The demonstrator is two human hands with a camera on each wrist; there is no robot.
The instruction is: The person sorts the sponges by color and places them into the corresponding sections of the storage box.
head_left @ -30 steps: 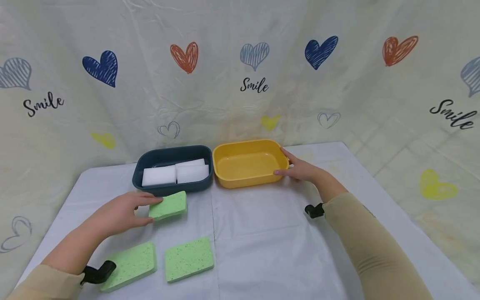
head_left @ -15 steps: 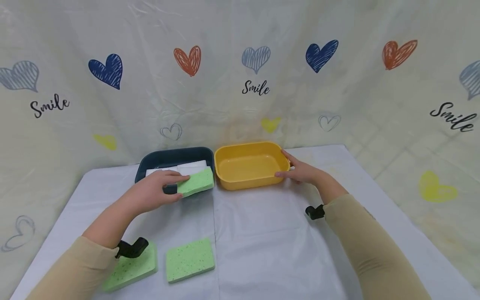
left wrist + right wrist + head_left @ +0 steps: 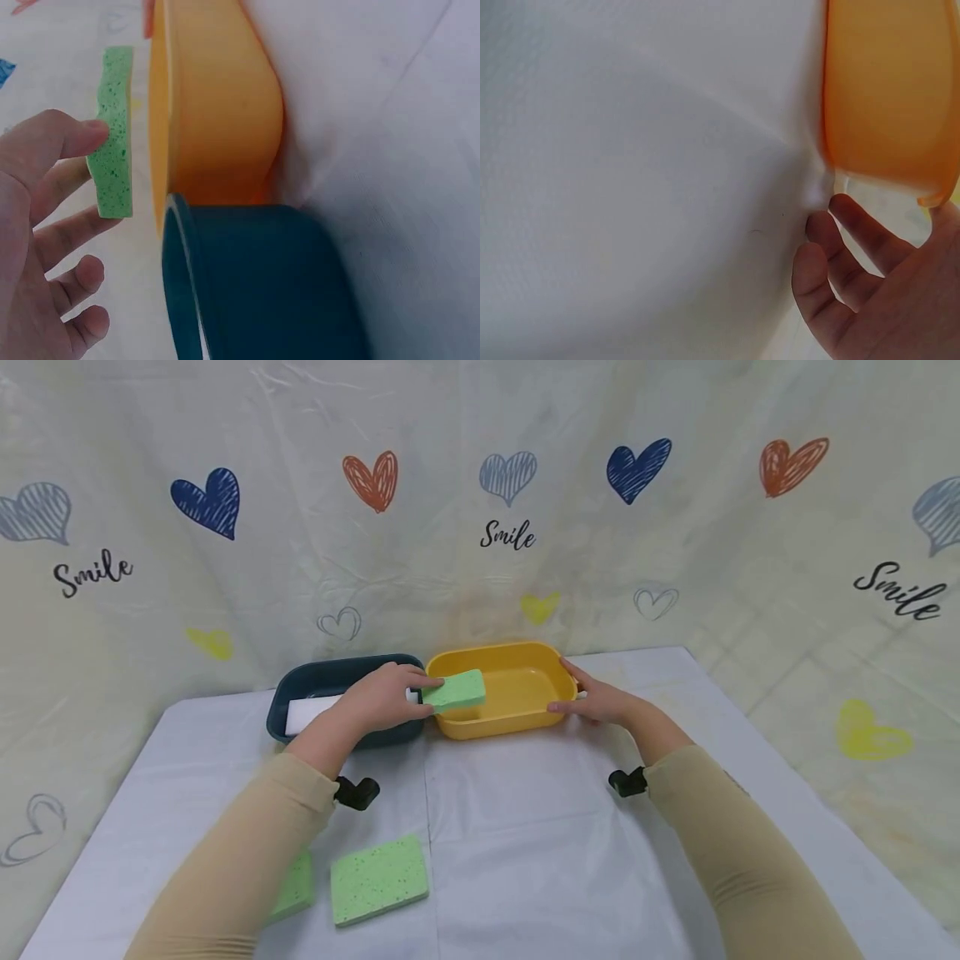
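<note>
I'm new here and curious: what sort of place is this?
Probably a makeshift tabletop work area: a white-covered table, a cream heart-printed sheet hanging behind, and a rounded rectangular yellow plastic tub.

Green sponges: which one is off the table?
The sponge pinched by the left hand above the yellow bin; the other two, a fully visible sponge and a partly hidden sponge, lie on the white tabletop.
</note>
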